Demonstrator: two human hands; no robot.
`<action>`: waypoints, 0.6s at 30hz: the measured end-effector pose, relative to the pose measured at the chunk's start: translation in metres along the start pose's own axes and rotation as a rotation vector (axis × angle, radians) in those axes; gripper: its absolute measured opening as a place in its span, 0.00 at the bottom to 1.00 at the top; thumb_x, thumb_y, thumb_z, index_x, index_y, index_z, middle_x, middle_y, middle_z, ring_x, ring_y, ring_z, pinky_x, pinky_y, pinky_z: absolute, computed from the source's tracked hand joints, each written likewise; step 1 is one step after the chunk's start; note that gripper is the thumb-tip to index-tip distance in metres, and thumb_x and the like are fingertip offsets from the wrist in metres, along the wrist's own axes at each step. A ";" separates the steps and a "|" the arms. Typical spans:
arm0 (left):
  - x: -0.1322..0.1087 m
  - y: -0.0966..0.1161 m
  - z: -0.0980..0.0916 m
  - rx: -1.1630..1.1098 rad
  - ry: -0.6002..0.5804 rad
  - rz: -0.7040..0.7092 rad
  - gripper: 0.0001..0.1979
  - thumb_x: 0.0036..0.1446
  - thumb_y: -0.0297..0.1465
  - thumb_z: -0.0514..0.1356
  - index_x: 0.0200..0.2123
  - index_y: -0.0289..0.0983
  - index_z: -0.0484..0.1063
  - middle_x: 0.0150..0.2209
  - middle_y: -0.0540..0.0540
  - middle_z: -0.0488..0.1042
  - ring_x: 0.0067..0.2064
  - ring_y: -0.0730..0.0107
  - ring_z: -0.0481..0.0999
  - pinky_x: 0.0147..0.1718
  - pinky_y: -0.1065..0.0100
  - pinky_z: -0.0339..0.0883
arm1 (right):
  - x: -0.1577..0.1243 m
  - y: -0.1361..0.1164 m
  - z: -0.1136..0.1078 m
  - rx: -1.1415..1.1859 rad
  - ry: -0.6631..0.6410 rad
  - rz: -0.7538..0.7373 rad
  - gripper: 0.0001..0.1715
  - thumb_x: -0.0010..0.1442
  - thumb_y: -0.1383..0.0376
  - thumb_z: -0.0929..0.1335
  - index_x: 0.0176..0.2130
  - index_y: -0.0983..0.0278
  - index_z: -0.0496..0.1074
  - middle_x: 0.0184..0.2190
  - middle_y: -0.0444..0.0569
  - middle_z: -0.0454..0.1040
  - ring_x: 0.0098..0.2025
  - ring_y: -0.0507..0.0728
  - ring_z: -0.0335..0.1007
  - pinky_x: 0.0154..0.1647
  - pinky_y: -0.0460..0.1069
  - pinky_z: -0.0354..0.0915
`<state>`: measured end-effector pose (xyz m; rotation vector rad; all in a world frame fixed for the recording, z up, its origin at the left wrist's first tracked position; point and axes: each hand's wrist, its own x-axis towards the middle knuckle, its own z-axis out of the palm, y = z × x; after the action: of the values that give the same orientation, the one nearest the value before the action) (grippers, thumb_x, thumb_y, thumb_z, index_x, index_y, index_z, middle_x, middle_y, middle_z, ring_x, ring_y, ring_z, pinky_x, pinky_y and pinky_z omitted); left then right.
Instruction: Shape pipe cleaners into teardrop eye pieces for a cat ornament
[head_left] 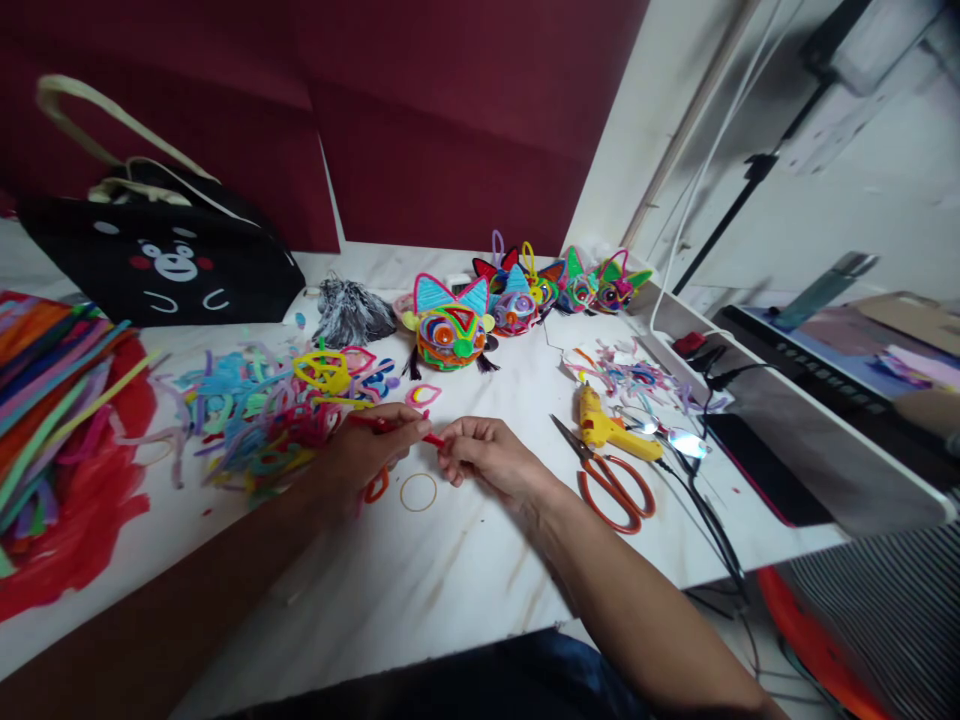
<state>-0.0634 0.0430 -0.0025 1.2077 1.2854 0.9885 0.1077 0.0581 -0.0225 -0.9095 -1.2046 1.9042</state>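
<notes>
My left hand [375, 447] pinches a red pipe cleaner [433, 439], whose one end runs across to my right hand [482, 452]. Fingertips of the right hand close on that end. Below the hands, a thin tan ring [418, 492], like a rubber band, lies on the white table. An orange-red bent loop [377, 486] rests beside the left hand. Just beyond the fingers sits a small pink, white and yellow pipe-cleaner piece [423, 396]. To the left of my left hand spreads a pile of coloured pipe-cleaner bits [247, 410].
Orange-handled scissors [615, 490], a yellow glue gun [611, 428] and glasses [686, 441] lie at right, near a black phone [769, 470]. Several decorated animal heads [452, 330] stand behind, with a black tassel bundle [352, 312] and black bag [157, 260]. Long pipe cleaners [60, 400] lie far left.
</notes>
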 end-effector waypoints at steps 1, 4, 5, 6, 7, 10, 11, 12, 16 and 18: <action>0.000 0.001 0.000 0.010 -0.003 0.000 0.17 0.44 0.43 0.67 0.24 0.36 0.68 0.15 0.57 0.55 0.18 0.80 0.52 0.17 0.74 0.42 | 0.000 0.000 0.000 0.006 0.007 -0.012 0.11 0.40 0.66 0.71 0.30 0.65 0.73 0.22 0.42 0.74 0.21 0.48 0.66 0.24 0.45 0.63; -0.002 0.004 0.000 0.006 0.004 -0.011 0.17 0.44 0.43 0.67 0.23 0.36 0.67 0.14 0.57 0.55 0.17 0.80 0.51 0.17 0.74 0.42 | -0.001 -0.002 0.000 -0.005 0.040 -0.072 0.14 0.40 0.66 0.73 0.32 0.65 0.75 0.22 0.40 0.74 0.22 0.47 0.65 0.27 0.45 0.63; -0.002 0.005 0.000 -0.006 0.011 -0.015 0.17 0.44 0.42 0.66 0.23 0.36 0.67 0.15 0.57 0.56 0.18 0.80 0.52 0.17 0.74 0.42 | -0.001 -0.003 0.000 -0.014 0.057 -0.092 0.12 0.41 0.66 0.74 0.31 0.65 0.76 0.22 0.40 0.73 0.22 0.47 0.64 0.27 0.45 0.63; -0.002 0.006 0.000 -0.022 0.015 -0.019 0.16 0.44 0.42 0.67 0.24 0.36 0.67 0.15 0.57 0.56 0.18 0.81 0.52 0.17 0.75 0.43 | -0.001 -0.004 -0.001 -0.025 0.074 -0.110 0.11 0.42 0.65 0.74 0.30 0.65 0.76 0.22 0.40 0.73 0.22 0.46 0.63 0.27 0.45 0.62; -0.003 0.007 0.000 -0.041 0.015 -0.024 0.15 0.44 0.41 0.67 0.24 0.36 0.68 0.15 0.57 0.56 0.18 0.81 0.52 0.17 0.75 0.43 | -0.002 -0.004 -0.001 -0.036 0.090 -0.123 0.10 0.43 0.64 0.74 0.29 0.65 0.76 0.21 0.40 0.72 0.22 0.46 0.62 0.26 0.44 0.61; -0.003 0.008 -0.001 -0.099 0.021 -0.025 0.14 0.43 0.38 0.67 0.27 0.36 0.69 0.16 0.57 0.56 0.18 0.80 0.52 0.17 0.75 0.43 | -0.002 -0.005 -0.002 -0.057 0.127 -0.141 0.09 0.45 0.63 0.74 0.28 0.65 0.76 0.19 0.39 0.70 0.21 0.46 0.60 0.24 0.44 0.58; -0.003 0.008 -0.001 -0.109 0.026 -0.022 0.14 0.43 0.38 0.68 0.27 0.36 0.69 0.15 0.58 0.56 0.18 0.80 0.52 0.17 0.75 0.44 | -0.001 -0.005 -0.003 -0.061 0.134 -0.144 0.10 0.45 0.62 0.74 0.29 0.65 0.76 0.19 0.39 0.69 0.21 0.46 0.60 0.24 0.44 0.58; -0.003 0.008 -0.001 -0.110 0.034 -0.018 0.14 0.42 0.38 0.68 0.28 0.36 0.70 0.15 0.58 0.56 0.18 0.80 0.52 0.17 0.75 0.44 | -0.001 -0.005 -0.003 -0.066 0.138 -0.146 0.10 0.45 0.61 0.74 0.28 0.65 0.76 0.19 0.39 0.69 0.21 0.46 0.60 0.24 0.44 0.58; -0.001 0.005 -0.001 -0.051 0.005 -0.018 0.14 0.43 0.39 0.67 0.27 0.36 0.71 0.15 0.57 0.57 0.18 0.80 0.52 0.17 0.75 0.43 | 0.000 -0.005 -0.002 -0.079 0.145 -0.160 0.12 0.44 0.60 0.75 0.27 0.65 0.74 0.18 0.38 0.68 0.20 0.46 0.58 0.24 0.45 0.57; 0.000 0.002 -0.001 -0.044 -0.037 -0.016 0.14 0.45 0.39 0.67 0.26 0.35 0.70 0.15 0.57 0.56 0.18 0.81 0.52 0.17 0.76 0.43 | 0.000 -0.005 -0.002 -0.076 0.148 -0.168 0.13 0.44 0.59 0.75 0.26 0.64 0.72 0.18 0.38 0.67 0.19 0.46 0.58 0.23 0.44 0.56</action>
<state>-0.0638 0.0436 -0.0002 1.1753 1.2365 0.9732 0.1102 0.0603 -0.0185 -0.9408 -1.2306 1.6397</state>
